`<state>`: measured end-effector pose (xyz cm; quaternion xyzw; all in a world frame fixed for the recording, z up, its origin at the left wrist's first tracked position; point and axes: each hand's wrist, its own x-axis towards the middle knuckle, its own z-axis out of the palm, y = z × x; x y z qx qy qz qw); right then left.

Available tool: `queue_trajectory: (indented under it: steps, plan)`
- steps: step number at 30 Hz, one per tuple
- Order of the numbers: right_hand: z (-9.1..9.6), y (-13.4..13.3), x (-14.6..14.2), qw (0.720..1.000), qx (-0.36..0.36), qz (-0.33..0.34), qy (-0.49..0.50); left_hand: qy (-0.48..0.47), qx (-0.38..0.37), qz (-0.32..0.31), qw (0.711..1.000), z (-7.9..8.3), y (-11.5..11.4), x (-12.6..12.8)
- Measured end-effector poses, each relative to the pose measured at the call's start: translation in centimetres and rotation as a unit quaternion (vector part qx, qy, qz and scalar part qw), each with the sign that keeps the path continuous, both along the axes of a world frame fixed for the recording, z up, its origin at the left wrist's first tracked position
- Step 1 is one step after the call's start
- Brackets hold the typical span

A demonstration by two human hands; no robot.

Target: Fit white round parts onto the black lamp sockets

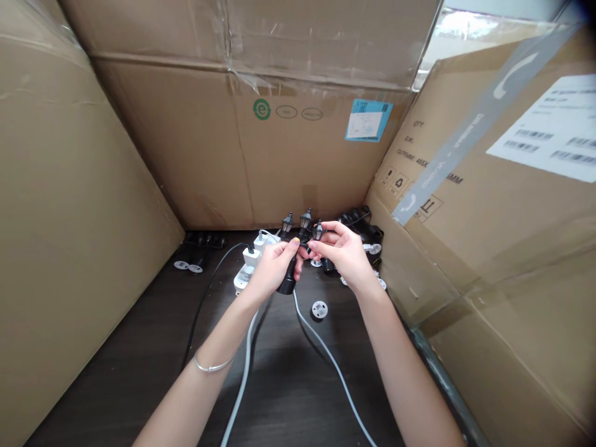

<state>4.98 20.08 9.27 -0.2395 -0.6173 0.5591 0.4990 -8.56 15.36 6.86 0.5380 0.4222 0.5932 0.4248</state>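
Both hands meet over a dark table (139, 366), holding a small black lamp post (302, 236) with three lantern heads. My left hand (272, 267) is wrapped round its black stem, thumb on top. My right hand (342, 251) pinches the post just below the lanterns with thumb and forefinger. A silver bangle (212, 366) sits on my left wrist. A white round disc (319, 308) lies on the table just below my hands.
Tall cardboard boxes (279, 136) wall in the table on the left, back and right. A white power strip (254, 261) with plugs and white and black cables (326, 354) lies behind my left hand. More black lamp parts (363, 226) and discs are heaped at right; others (198, 245) at left.
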Motion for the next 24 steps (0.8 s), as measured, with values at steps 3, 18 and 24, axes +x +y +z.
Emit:
queue_trajectory:
  steps: [3, 18, 24]
  plan:
    - [-0.2, 0.1, -0.2, 1.000, 0.004, -0.012, 0.003, 0.002, 0.009, 0.015, 1.000, -0.2, 0.1, 0.4]
    - [-1.3, -0.3, -2.0, 0.996, -0.026, -0.059, 0.066, 0.014, 0.061, 0.085, 0.994, -1.4, 0.5, 1.7]
    - [-0.9, 0.4, -1.1, 0.997, -0.039, 0.039, 0.052, -0.091, -0.008, 0.021, 0.996, -1.3, 0.9, 1.1]
